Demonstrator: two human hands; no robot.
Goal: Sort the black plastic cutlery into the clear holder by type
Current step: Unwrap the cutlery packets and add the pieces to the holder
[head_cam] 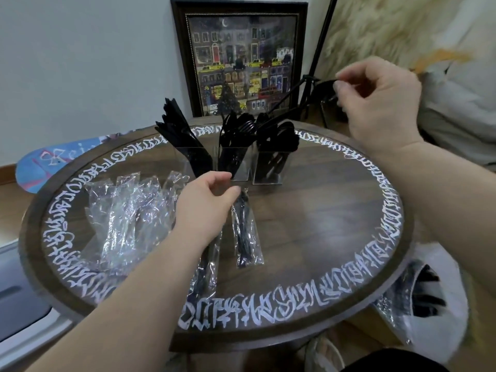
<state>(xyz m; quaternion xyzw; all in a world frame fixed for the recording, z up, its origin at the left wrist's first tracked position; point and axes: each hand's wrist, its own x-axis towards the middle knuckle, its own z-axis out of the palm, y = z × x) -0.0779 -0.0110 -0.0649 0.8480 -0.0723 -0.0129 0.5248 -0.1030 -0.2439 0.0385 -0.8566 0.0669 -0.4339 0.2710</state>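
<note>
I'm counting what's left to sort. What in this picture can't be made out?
Head view only:
- Right hand: the type of its black utensil is blurred.
- Wrapped cutlery pack: contents blurred by film.
- Second pack: partly hidden by the left hand's forearm.
- White bag: cut by the table edge.

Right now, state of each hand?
Left hand: pinching the wrapped cutlery pack at its top.
Right hand: pinching a black utensil by its handle.

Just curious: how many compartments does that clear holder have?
3, side by side at the table's far side: left with knives, middle with forks, right with spoons. None seem hidden.
</note>
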